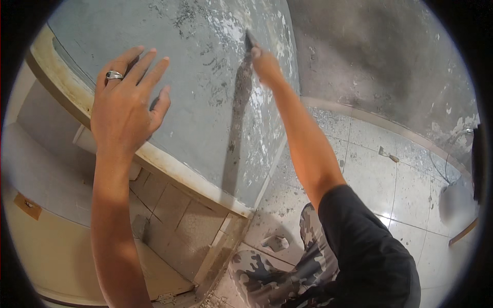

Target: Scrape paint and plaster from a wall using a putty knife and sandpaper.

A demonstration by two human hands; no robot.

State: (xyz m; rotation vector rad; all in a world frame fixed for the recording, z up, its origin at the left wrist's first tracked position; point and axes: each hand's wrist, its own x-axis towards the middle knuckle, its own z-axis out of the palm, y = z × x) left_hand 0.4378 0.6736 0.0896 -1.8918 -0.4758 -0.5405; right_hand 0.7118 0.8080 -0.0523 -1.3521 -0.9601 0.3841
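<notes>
My right hand (266, 66) is clamped on a dark tool (249, 41), my left hand (125, 100) spread. I judge the tool light and stiff, best taken behind its tip

Grey wall (200, 110) finished matt, mostly smooth, flaked and roughened in patches. Floor tiles (370, 169) glossy, gritty in places. Ring (114, 75) made of polished metal. Scraper (389, 154) on floor fitted with metal-looking blade (381, 151), wood-looking handle (394, 158). Black sleeve (359, 231), camouflage trousers (314, 244) made of matt cloth.
</notes>
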